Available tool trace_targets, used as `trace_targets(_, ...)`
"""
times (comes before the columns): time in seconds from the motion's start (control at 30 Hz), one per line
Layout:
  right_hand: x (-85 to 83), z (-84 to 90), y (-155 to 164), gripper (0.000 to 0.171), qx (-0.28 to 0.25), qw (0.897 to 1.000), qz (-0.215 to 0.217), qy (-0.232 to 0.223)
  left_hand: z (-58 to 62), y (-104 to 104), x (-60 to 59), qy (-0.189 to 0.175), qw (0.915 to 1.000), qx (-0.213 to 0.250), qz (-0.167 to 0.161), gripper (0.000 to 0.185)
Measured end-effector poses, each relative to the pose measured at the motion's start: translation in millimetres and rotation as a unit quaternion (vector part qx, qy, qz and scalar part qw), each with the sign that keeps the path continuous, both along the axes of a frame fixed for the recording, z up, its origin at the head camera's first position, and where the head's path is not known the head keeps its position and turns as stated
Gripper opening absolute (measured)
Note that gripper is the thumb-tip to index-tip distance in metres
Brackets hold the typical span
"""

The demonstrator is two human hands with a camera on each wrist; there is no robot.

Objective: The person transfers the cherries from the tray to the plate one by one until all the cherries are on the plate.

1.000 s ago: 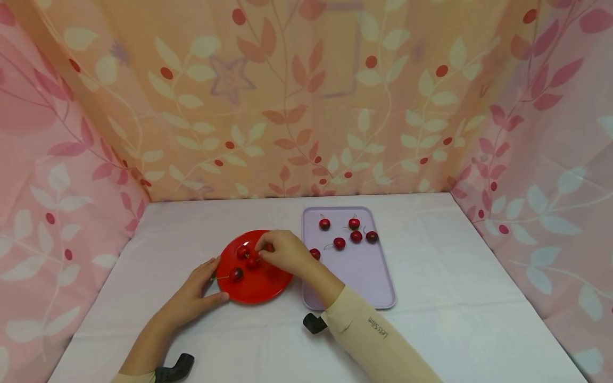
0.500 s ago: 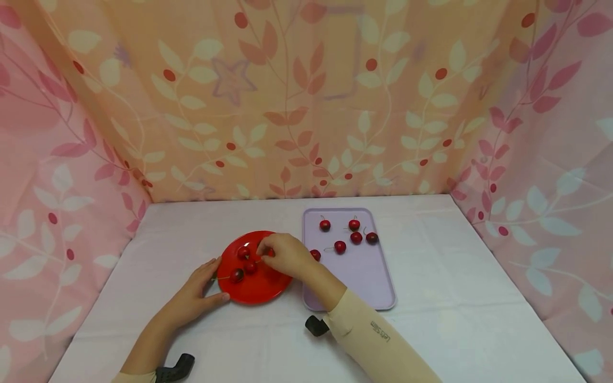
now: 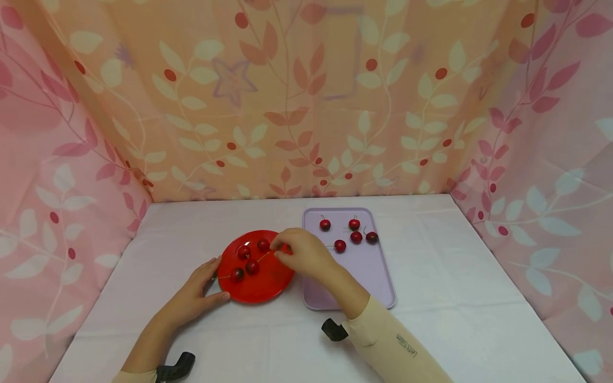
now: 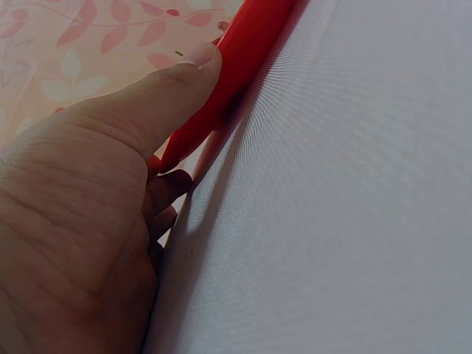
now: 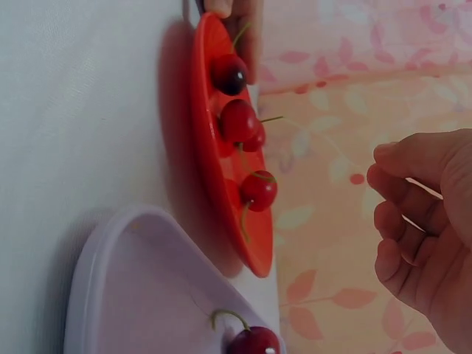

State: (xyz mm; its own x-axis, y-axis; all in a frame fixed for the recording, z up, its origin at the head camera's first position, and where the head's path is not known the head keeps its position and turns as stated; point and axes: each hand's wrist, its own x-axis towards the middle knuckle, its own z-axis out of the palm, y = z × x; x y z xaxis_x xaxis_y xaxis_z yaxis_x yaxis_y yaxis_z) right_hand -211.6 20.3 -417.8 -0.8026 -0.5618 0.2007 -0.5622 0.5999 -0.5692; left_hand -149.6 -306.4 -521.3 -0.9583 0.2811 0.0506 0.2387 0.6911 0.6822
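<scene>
While the round red plastic plate [image 3: 255,267] is sitting on the white cloth-covered table [image 3: 445,298], just left of the lilac rectangular plastic tray [image 3: 361,271], four small dark red cherries with thin green stems [image 3: 252,266] are now lying on it. That is one more than a second ago, when only three were showing and the right hand [image 3: 303,254] was covering the plate's far side. The fourth cherry [image 3: 263,244] is resting near the plate's far rim.

The right hand is now hanging over the plate's right edge, shifted toward the tray. Its fingers [image 5: 402,215] are loosely curled and holding nothing, as the right wrist view shows them bare, well above the cherries. So a cherry has just been let go onto the plate, and the hand is coming away free.

The left hand [image 3: 193,294] is staying at the plate's left rim, thumb [image 4: 166,92] pressed along the red edge, the other fingers tucked beneath, gripping it steady.

Four cherries [image 3: 355,237] are showing on the tray's far half. The one seen earlier near the tray's left edge is now hidden behind the right hand. Leaf-patterned pink and orange curtains [image 3: 306,101] are closing in the table on three sides.
</scene>
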Motion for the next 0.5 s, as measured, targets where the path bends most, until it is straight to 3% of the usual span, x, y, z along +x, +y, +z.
trace_targets(0.23, 13.2, 5.5, 23, 0.01, -0.029, 0.999, -0.018, 0.025, -1.8, -2, -1.0, -0.003, 1.0, -0.003, 0.0, 0.099)
trace_targets(0.5, 25.5, -2.0, 45, 0.01, -0.029, 0.997, -0.065, 0.016, 0.0, -2, -1.9, -0.008, 1.0, 0.001, -0.003, 0.1)
